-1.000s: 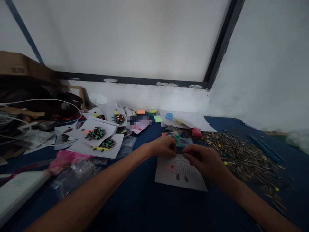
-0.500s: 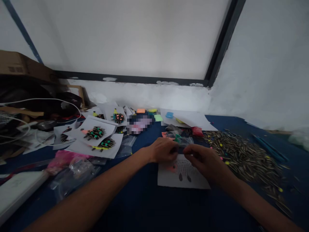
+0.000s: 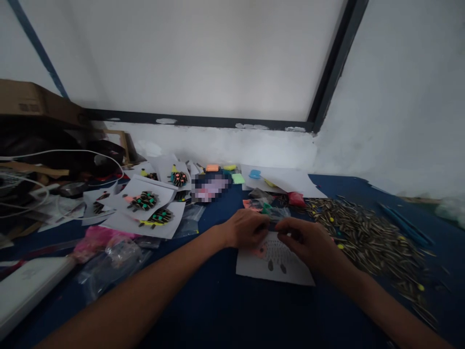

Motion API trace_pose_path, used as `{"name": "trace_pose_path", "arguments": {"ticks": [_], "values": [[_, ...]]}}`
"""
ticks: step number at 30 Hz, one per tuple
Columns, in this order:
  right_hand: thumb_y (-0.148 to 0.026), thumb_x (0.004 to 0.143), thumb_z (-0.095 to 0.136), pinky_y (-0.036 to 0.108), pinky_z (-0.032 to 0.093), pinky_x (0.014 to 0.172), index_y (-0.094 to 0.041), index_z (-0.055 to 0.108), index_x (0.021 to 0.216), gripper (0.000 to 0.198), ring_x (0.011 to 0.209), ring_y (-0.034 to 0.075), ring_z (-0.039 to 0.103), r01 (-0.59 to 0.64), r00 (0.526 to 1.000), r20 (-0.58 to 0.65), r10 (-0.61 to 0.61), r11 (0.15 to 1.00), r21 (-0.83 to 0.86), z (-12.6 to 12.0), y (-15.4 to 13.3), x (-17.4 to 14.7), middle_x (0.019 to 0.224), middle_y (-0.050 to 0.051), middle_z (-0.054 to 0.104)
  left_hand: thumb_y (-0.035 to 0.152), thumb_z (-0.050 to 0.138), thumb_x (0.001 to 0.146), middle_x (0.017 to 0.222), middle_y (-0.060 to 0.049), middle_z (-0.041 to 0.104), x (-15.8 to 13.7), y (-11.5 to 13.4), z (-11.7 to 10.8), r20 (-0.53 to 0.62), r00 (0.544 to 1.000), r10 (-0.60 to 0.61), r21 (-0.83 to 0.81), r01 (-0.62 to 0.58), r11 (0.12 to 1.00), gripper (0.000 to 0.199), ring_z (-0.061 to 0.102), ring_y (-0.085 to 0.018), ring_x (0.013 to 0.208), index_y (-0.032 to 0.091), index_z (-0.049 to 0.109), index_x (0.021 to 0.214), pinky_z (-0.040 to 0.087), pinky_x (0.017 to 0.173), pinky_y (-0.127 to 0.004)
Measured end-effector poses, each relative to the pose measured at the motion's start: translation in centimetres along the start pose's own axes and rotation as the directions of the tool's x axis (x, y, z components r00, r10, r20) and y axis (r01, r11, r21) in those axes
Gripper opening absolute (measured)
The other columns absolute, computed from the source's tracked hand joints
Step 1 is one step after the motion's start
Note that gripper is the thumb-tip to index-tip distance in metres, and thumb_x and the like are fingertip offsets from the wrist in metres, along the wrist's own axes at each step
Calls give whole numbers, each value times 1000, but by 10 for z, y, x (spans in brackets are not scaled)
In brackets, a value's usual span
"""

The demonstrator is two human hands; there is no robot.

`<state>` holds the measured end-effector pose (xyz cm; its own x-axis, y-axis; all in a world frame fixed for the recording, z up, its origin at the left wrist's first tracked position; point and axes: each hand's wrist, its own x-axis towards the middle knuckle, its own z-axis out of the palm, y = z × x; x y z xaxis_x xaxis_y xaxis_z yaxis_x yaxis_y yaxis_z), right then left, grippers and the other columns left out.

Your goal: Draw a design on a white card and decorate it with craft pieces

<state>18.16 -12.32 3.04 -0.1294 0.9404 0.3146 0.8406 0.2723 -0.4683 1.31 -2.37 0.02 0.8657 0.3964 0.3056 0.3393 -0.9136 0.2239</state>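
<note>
Both hands hover over the top of a white paper sheet (image 3: 254,274), with their fingertips close together. My left hand (image 3: 249,229) is closed, fingers curled; what it pinches is too small or hidden. My right hand (image 3: 303,240) has its thumb and forefinger nearly together, and whatever lies between them cannot be made out. On the sheet are a pink clay patch (image 3: 260,250), printed rows of small marks, and two dark seeds (image 3: 276,266) near the bottom. Just behind the hands lies a clear plastic bag (image 3: 280,212) with green and pink bits about it.
Striped sunflower seeds (image 3: 366,237) spread in a pile at right, dotted with yellow bits. Finished-looking seed hedgehogs on paper (image 3: 143,199) lie at left. Nearby are clear bags (image 3: 112,261), a white box (image 3: 32,286), clay blocks (image 3: 212,167) and a blue strip (image 3: 405,223).
Both hands stay nearly in place over the sheet, with only slight finger movement. The sheet appears shifted a little to the left, and the view has tilted slightly.
</note>
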Motion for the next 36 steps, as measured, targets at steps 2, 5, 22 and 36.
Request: {"name": "trace_pose_path", "arguments": {"ticks": [2, 5, 22, 36], "values": [[-24, 79, 57, 23, 38, 52, -22, 64, 76, 8, 51, 12, 55, 0, 1000, 1, 0, 1000, 2, 0, -1, 0, 60, -2, 62, 18, 47, 80, 73, -3, 62, 0, 1, -1, 8, 1000, -3, -2, 3, 1000, 10, 54, -13, 67, 16, 57, 79, 32, 59, -25], [-30, 84, 54, 23, 36, 50, -21, 62, 70, 18, 50, 12, 54, 6, 1000, 21, -6, 1000, 4, -1, -2, 0, 58, -2, 61, 19, 47, 81, 71, -2, 61, 1, 1, -1, -2, 1000, -12, -6, 12, 1000, 11, 54, -13, 66, 16, 57, 78, 31, 58, -24], [-25, 82, 55, 24, 39, 51, -21, 60, 72, 13, 52, 12, 52, 41, 998, 47, -40, 999, -28, 0, -4, -1, 62, -2, 61, 21, 47, 81, 74, -2, 63, 1, 1, 1, -9, 1000, -25, -14, 25, 1000, 11, 55, -14, 67, 17, 56, 78, 32, 59, -25], [-20, 82, 52, 24, 39, 53, -21, 60, 81, 7, 53, 12, 54, 63, 998, -1, -63, 997, -52, -2, -4, -2, 65, -1, 61, 20, 44, 83, 71, -1, 60, 0, 0, 0, -19, 1000, -1, -1, 1, 1000, 13, 53, -13, 65, 16, 56, 78, 30, 58, -25]]}}
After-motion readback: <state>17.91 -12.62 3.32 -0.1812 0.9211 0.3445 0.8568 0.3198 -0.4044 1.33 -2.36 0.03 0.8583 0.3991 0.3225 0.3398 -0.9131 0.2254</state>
